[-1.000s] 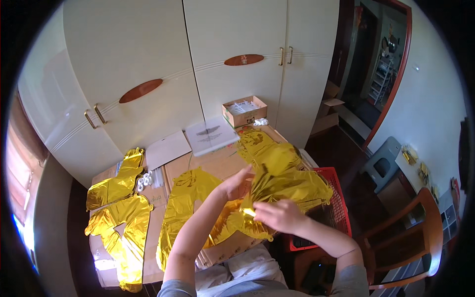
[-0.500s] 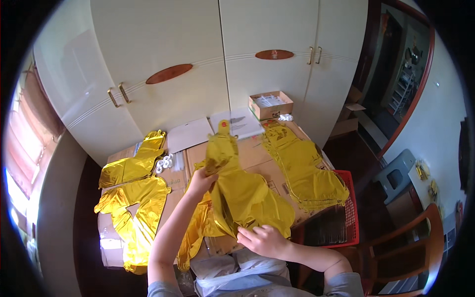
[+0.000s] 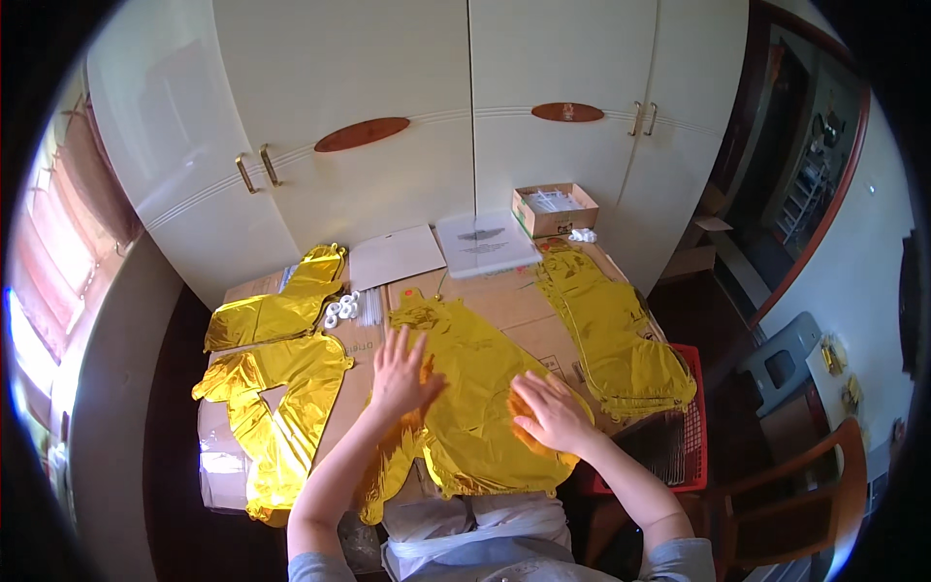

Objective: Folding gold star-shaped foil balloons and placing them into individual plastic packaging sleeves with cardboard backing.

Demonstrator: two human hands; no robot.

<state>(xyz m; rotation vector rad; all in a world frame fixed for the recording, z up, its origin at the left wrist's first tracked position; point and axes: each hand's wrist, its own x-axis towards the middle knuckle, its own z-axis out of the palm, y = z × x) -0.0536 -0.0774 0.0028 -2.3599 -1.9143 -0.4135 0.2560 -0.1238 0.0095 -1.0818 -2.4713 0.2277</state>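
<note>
A flat, uninflated gold foil balloon (image 3: 480, 388) lies in front of me over the cardboard-covered table, its lower edge by my lap. My left hand (image 3: 400, 376) is over the balloon's left side, fingers spread and holding nothing. Over its right side is my right hand (image 3: 553, 412), also open with fingers outstretched. Whether either palm presses on the foil is hard to tell. More flat gold foil pieces lie at the left, an upper one (image 3: 267, 318) and a lower one (image 3: 301, 388). Another flat gold balloon (image 3: 611, 339) lies at the right.
White rings (image 3: 341, 310) sit beside thin clear sticks (image 3: 369, 307). At the back are a pale board (image 3: 398, 260), a clear plastic packet (image 3: 485, 244) and a carton of white sticks (image 3: 555, 204). A red basket (image 3: 694, 441) and wooden chair (image 3: 844, 485) stand to the right.
Both hands have let go of the balloon, which was held up and folded. It now lies spread flat, with my open hands over it. The view has shifted slightly.
</note>
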